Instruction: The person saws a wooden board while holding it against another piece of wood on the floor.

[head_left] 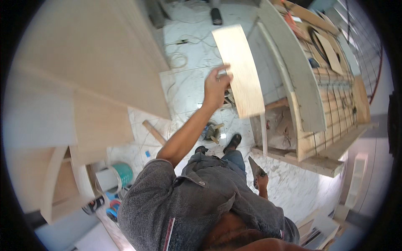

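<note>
My left hand is raised in front of me, its fingers closed on the edge of a thin, pale wooden board. The board hangs above the floor, tilted, with its long side running away from me. Low at my right side, my right hand grips the dark handle of a tool with a tapering grey blade. The blade points up and forward; whether it is a handsaw cannot be made out. Both hands are apart from each other.
On the right stands a wooden workbench with boards and tools on top. Large wooden panels rise on the left. A teal bucket, a wood strip and cables lie about the tiled floor; a dark power tool sits near my feet.
</note>
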### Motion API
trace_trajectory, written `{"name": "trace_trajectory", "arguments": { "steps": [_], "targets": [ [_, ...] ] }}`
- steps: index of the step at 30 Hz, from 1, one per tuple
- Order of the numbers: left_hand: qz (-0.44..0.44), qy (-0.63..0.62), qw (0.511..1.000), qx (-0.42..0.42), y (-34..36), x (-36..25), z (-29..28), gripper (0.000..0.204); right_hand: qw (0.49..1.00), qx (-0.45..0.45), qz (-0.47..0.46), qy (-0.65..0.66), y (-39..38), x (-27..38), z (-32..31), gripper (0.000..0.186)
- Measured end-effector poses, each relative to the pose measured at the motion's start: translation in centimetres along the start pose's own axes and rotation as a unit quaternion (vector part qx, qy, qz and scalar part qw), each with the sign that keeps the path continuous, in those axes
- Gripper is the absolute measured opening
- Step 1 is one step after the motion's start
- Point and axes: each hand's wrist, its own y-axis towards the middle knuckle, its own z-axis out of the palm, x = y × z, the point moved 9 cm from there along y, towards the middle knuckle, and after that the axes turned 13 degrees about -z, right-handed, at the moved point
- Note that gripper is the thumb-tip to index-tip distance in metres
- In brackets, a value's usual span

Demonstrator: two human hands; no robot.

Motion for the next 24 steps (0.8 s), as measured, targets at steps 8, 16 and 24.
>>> {"name": "trace_trajectory", "arguments": {
  "steps": [8, 16, 24],
  "targets": [
    [-0.015, -0.086, 0.99, -0.109, -18.1, 12.6, -19.6, 0.035, 0.989, 0.132, -0.035, 0.05, -6.0, 12.6, 1.4, 0.025],
    [-0.109, -0.111, 0.948, -0.277, -39.6, 22.4, -39.3, 0.04, 0.913, 0.369, -0.162, -0.053, -15.8, 13.3, 9.5, 0.024],
    [-0.363, 0.159, 0.899, -0.187, -52.0, 27.0, -43.7, 0.04, 0.839, 0.441, -0.244, -0.206, -28.7, 11.0, 16.3, 0.032]
  ]
}}
